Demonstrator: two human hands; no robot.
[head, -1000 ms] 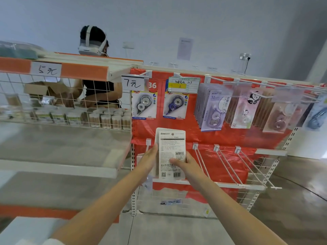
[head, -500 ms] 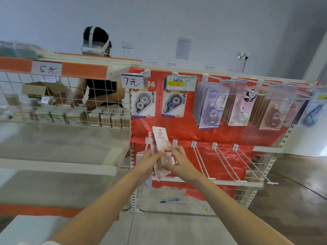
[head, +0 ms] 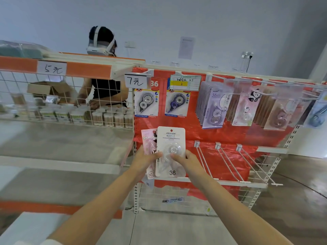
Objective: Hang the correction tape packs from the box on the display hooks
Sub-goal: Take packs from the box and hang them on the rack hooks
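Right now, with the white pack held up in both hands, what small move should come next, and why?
Probably shift the white pack right and thread its hang hole onto the nearest bare hook. Both the left hand and right hand grip it facing front, level with the lower row, not yet on any hook.

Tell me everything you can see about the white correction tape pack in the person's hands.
The white pack is a rounded card, upright and facing the camera, with a red dot near the top, lines of print below it, and "36" at the bottom. A clear plastic blister in the middle covers a see-through dispenser. The left hand and right hand pinch its sides, thumbs on the front. It overlaps a pink pack behind it, in front of the red backing below the hanging packs.
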